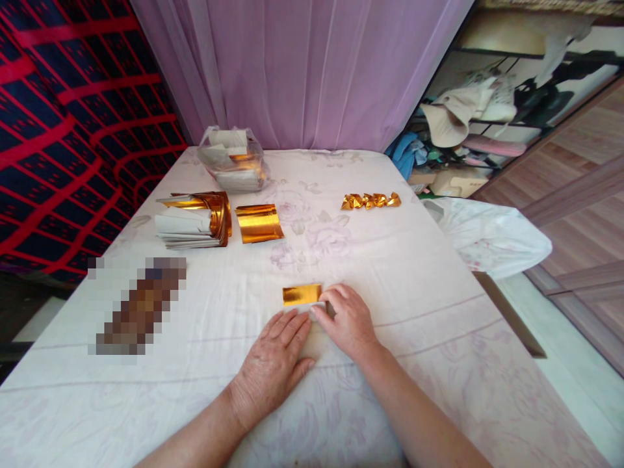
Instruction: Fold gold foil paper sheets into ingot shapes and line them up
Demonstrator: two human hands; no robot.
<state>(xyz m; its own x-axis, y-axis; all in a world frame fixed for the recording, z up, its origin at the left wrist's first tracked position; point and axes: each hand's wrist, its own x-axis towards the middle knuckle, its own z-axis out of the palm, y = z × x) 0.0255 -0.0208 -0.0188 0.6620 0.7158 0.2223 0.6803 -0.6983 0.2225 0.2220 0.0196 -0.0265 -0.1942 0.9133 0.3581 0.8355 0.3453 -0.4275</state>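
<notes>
A small sheet of gold foil paper (301, 295) lies on the table in front of me, with a pale strip showing along its near edge. My left hand (273, 361) rests flat, fingers stretched out, their tips on that near edge. At the paper's right end, my right hand (348, 318) has its thumb and fingers closed on the corner. Farther off lies a single gold foil sheet (258, 223), beside a stack of folded foil papers (190, 224) with white backs. Several folded gold foil pieces (370, 201) sit in a row at the far right.
A clear plastic bag (234, 162) of more papers stands at the table's back left. On the left is a pixelated patch (143, 305). A white floral cloth covers the table (414, 292). Beyond its right edge are a white bag (497, 234) and a cluttered shelf (502, 120).
</notes>
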